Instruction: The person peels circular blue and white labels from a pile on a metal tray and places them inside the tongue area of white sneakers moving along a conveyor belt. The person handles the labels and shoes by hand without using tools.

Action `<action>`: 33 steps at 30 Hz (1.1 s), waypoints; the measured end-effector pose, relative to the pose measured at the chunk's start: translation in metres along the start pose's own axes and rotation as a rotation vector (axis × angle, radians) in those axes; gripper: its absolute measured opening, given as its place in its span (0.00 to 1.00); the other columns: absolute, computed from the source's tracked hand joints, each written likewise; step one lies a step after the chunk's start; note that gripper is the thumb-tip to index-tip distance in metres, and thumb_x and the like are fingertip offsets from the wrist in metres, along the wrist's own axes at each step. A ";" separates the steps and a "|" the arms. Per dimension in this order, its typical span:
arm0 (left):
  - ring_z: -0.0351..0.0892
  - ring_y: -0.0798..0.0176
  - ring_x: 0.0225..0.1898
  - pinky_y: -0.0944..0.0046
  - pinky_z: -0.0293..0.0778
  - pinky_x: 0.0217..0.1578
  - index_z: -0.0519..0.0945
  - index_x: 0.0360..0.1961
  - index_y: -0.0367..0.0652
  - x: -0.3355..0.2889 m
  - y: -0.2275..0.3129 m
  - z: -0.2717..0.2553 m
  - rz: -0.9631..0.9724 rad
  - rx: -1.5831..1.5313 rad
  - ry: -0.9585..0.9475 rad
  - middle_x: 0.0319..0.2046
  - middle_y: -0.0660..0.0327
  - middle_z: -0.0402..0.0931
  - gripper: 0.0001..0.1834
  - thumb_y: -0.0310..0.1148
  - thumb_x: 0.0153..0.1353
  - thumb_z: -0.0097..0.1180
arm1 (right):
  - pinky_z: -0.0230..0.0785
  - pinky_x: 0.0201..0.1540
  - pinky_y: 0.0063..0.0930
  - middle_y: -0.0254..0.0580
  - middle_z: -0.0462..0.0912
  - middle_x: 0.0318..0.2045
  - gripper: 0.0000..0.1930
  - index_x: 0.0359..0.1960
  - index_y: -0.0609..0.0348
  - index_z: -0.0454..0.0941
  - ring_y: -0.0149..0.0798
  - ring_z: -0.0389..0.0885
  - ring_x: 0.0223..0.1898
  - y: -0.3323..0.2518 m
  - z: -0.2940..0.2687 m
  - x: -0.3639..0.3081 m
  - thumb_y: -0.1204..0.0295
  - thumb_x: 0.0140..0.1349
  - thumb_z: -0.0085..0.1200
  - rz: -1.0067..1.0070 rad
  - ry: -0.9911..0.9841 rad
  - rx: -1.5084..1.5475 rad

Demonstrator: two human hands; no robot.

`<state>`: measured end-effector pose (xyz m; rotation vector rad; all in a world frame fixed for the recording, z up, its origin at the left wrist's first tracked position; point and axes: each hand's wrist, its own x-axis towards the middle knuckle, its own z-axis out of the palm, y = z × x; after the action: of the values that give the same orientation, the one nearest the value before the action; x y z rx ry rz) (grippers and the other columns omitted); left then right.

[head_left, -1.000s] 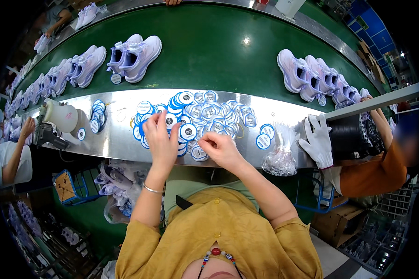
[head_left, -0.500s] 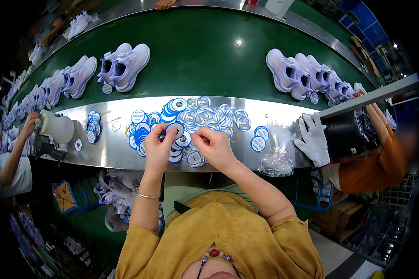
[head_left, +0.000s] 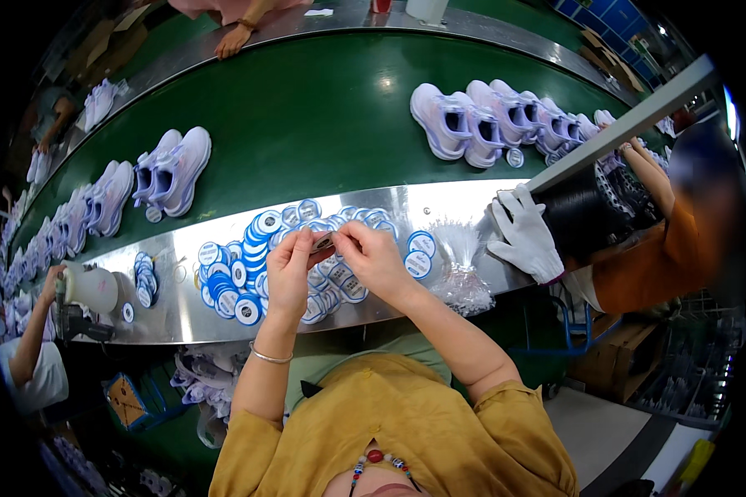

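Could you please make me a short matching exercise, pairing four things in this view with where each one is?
Things
1. Raised round tag
2. Bundle of clear plastic strands
3. Lilac-white sneakers
4. Bracelet

Places
A. On the green surface
B. Around the left forearm
C. Between the left hand and the right hand
D. On the metal ledge, to the right of the tag pile

Right pairs: 1-C, 2-D, 3-A, 4-B

Shiny metal ledge (head_left: 170, 320), smooth paper tags (head_left: 255, 253), matt cloth glove (head_left: 522, 236)
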<state>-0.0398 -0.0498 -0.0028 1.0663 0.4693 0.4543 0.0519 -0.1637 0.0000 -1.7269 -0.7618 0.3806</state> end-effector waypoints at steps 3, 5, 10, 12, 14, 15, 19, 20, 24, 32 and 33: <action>0.79 0.66 0.38 0.65 0.78 0.45 0.79 0.37 0.32 0.017 -0.008 0.011 -0.009 -0.062 -0.100 0.36 0.58 0.79 0.09 0.29 0.65 0.52 | 0.67 0.28 0.41 0.52 0.78 0.24 0.07 0.31 0.61 0.73 0.54 0.78 0.27 0.012 -0.015 0.003 0.71 0.63 0.49 -0.082 0.004 -0.053; 0.79 0.66 0.39 0.64 0.78 0.45 0.79 0.37 0.33 0.025 -0.011 0.026 -0.052 -0.010 -0.117 0.36 0.59 0.79 0.07 0.27 0.64 0.54 | 0.67 0.28 0.42 0.52 0.78 0.25 0.07 0.32 0.61 0.73 0.55 0.78 0.28 0.020 -0.027 0.007 0.71 0.63 0.48 -0.134 0.043 -0.110; 0.76 0.71 0.36 0.72 0.74 0.41 0.80 0.36 0.33 0.060 -0.023 0.052 -0.037 0.238 -0.152 0.33 0.63 0.78 0.06 0.25 0.61 0.57 | 0.66 0.26 0.41 0.52 0.77 0.22 0.08 0.34 0.62 0.72 0.53 0.78 0.25 0.016 -0.067 0.019 0.69 0.62 0.49 0.048 0.063 -0.086; 0.74 0.72 0.36 0.73 0.71 0.37 0.80 0.35 0.33 0.073 -0.030 0.077 0.067 0.250 -0.184 0.34 0.64 0.76 0.06 0.26 0.60 0.58 | 0.65 0.24 0.30 0.42 0.76 0.19 0.09 0.37 0.62 0.74 0.37 0.75 0.21 0.030 -0.086 0.028 0.68 0.62 0.53 0.052 0.063 0.080; 0.74 0.72 0.36 0.72 0.71 0.37 0.80 0.35 0.34 0.088 -0.039 0.093 0.154 0.266 -0.231 0.35 0.63 0.76 0.06 0.27 0.59 0.59 | 0.64 0.24 0.25 0.35 0.75 0.19 0.09 0.38 0.62 0.75 0.27 0.73 0.21 0.055 -0.099 0.039 0.69 0.62 0.54 0.058 0.053 0.238; 0.74 0.71 0.37 0.71 0.71 0.37 0.81 0.35 0.35 0.097 -0.046 0.097 0.164 0.302 -0.234 0.37 0.62 0.75 0.06 0.27 0.59 0.59 | 0.63 0.26 0.20 0.30 0.75 0.21 0.09 0.36 0.64 0.76 0.22 0.70 0.23 0.064 -0.107 0.044 0.70 0.63 0.54 0.082 0.008 0.340; 0.73 0.73 0.34 0.73 0.70 0.35 0.80 0.44 0.39 0.123 -0.051 0.138 0.196 0.488 -0.377 0.36 0.63 0.78 0.10 0.27 0.62 0.56 | 0.62 0.26 0.19 0.29 0.75 0.22 0.08 0.33 0.65 0.77 0.21 0.69 0.24 0.083 -0.156 0.051 0.71 0.63 0.53 0.091 0.032 0.231; 0.73 0.70 0.35 0.71 0.70 0.37 0.78 0.47 0.38 0.135 -0.056 0.147 0.250 0.537 -0.408 0.40 0.60 0.76 0.12 0.26 0.61 0.55 | 0.64 0.25 0.24 0.34 0.78 0.21 0.08 0.31 0.64 0.77 0.28 0.73 0.22 0.095 -0.168 0.053 0.71 0.62 0.54 0.072 0.118 0.063; 0.76 0.60 0.36 0.64 0.72 0.42 0.69 0.58 0.37 0.181 -0.086 0.180 0.340 0.763 -0.471 0.52 0.51 0.72 0.24 0.22 0.59 0.49 | 0.69 0.29 0.41 0.50 0.80 0.26 0.07 0.30 0.59 0.77 0.53 0.79 0.28 0.103 -0.195 0.064 0.69 0.60 0.53 -0.028 0.358 -0.524; 0.75 0.48 0.41 0.58 0.72 0.43 0.78 0.46 0.39 0.194 -0.086 0.144 0.614 1.031 -0.456 0.42 0.54 0.74 0.15 0.21 0.56 0.52 | 0.71 0.28 0.43 0.44 0.77 0.25 0.02 0.30 0.55 0.75 0.49 0.79 0.28 0.116 -0.184 0.072 0.72 0.58 0.51 -0.123 0.255 -0.993; 0.77 0.52 0.41 0.60 0.73 0.42 0.77 0.48 0.38 0.189 -0.077 0.130 0.586 1.039 -0.482 0.41 0.55 0.74 0.17 0.20 0.56 0.52 | 0.72 0.28 0.42 0.43 0.76 0.24 0.01 0.30 0.54 0.74 0.48 0.79 0.28 0.115 -0.180 0.072 0.73 0.57 0.51 -0.160 0.226 -1.013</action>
<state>0.1974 -0.0680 -0.0473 2.2785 -0.1005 0.4383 0.2481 -0.2636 -0.0463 -2.5521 -0.9971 -0.3932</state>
